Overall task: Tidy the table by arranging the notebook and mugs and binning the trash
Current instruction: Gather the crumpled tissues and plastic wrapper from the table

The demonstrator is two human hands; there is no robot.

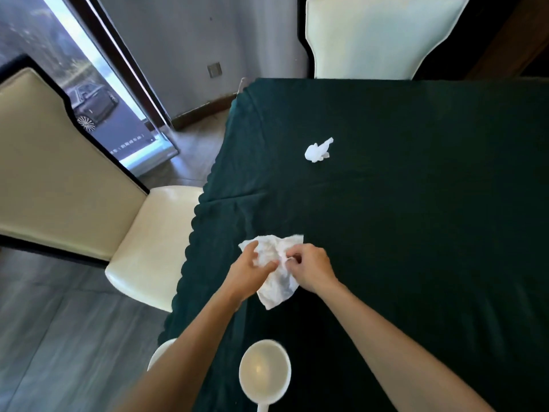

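Observation:
A crumpled white tissue point(276, 281) lies spread near the left edge of the dark green tablecloth point(416, 218). Both of my hands hold it: my left hand point(251, 273) grips its left side, and my right hand point(312, 270) pinches its upper right part. A second, balled-up white tissue point(317, 150) sits alone farther back on the cloth. Close to me stands a white mug point(264, 373) seen from above, its handle pointing toward me. Another white mug point(159, 350) is partly hidden behind my left forearm at the table's near left corner. No notebook or bin is visible.
A cream chair point(142, 248) stands just left of the table with its seat under the cloth's edge. Another cream chair point(383, 34) is at the far end. Grey floor point(59, 337) and a glass door point(89, 84) lie to the left.

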